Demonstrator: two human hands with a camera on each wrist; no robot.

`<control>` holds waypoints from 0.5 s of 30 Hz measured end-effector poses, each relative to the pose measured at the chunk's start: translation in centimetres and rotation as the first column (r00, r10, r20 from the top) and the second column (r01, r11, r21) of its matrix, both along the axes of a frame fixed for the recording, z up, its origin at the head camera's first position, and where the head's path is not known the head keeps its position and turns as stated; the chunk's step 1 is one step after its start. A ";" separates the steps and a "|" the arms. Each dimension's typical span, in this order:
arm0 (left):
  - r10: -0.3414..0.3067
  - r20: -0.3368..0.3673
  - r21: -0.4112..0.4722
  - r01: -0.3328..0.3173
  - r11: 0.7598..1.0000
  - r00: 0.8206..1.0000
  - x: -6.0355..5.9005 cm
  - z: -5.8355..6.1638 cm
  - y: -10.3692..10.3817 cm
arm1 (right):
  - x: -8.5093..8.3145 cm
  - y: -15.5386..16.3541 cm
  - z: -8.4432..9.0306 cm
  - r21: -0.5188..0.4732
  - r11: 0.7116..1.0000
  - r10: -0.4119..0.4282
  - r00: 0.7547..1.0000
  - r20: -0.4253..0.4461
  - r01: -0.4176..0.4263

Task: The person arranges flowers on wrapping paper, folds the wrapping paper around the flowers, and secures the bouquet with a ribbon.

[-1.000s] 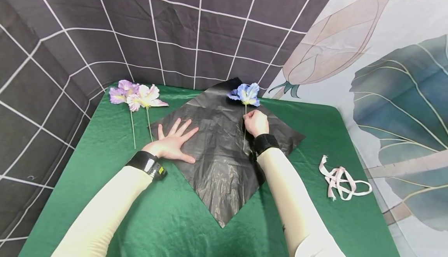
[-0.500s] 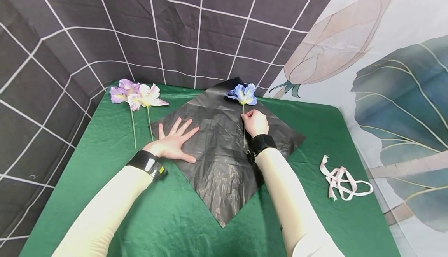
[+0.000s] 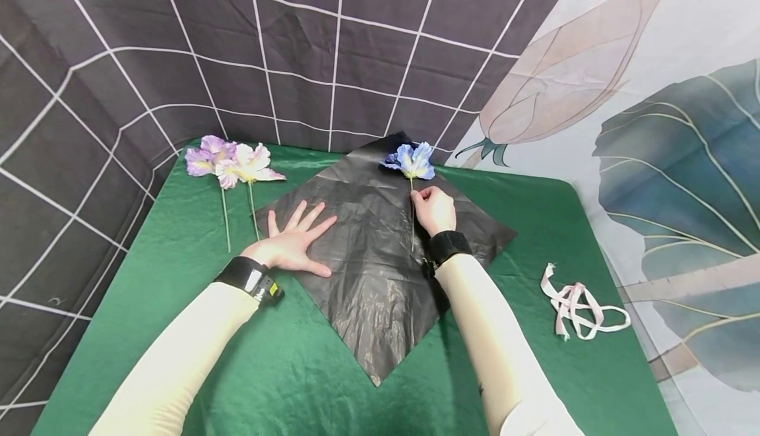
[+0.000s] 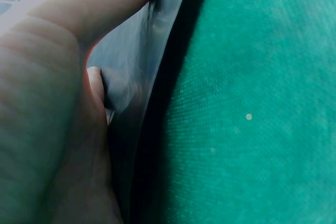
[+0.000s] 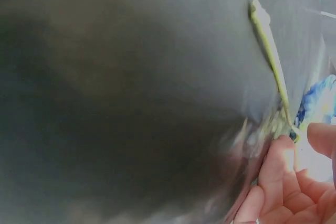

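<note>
A black sheet of wrapping paper [image 3: 380, 271] lies as a diamond on the green cloth [image 3: 285, 376]. My left hand [image 3: 295, 241] presses flat on the sheet's left corner with fingers spread; the left wrist view shows the palm [image 4: 47, 103] on the sheet's edge [image 4: 152, 77]. A blue artificial flower [image 3: 411, 161] lies near the sheet's top corner, its thin green stem [image 3: 412, 225] running toward me. My right hand [image 3: 433, 206] pinches that stem just below the bloom. In the right wrist view the fingers [image 5: 281, 182] are beside the stem [image 5: 270, 51] on the dark paper.
A purple flower [image 3: 204, 152] and a pink-white flower [image 3: 249, 165] lie side by side on the cloth at the back left. A loose pink ribbon [image 3: 578, 304] is on the right. Grid-patterned and leaf-printed backdrops close in the table's far sides.
The blue flower and my right hand have shifted slightly left and toward the sheet's top corner. My left hand has stayed flat in place.
</note>
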State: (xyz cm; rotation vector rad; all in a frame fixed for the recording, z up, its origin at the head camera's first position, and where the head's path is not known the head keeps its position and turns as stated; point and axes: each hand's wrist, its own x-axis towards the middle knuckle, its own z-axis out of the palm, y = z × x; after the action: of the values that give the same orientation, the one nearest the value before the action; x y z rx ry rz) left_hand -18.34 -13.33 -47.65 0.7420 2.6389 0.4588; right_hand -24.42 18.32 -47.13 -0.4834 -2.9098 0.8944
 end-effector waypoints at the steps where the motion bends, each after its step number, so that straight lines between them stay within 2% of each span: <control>1: 0.000 0.000 -0.001 0.000 1.000 1.000 0.0 0.0 0.0 | 0.0 0.1 0.0 -0.005 1.000 0.000 1.000 -0.007 0.000; 11: 0.000 -0.024 -0.006 -0.001 1.000 1.000 0.0 0.4 0.3 | 0.1 0.9 0.2 0.006 1.000 0.015 1.000 -0.001 -0.015; 15: 0.004 -0.031 -0.019 -0.005 1.000 1.000 0.0 0.7 0.4 | 0.2 1.3 0.7 0.041 0.998 0.050 0.999 0.017 -0.051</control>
State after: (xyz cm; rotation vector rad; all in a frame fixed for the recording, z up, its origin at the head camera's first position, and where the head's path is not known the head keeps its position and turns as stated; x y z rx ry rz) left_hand -18.37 -12.88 -46.98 0.7428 2.6704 0.4259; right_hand -24.18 19.61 -46.45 -0.4179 -2.9608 0.8378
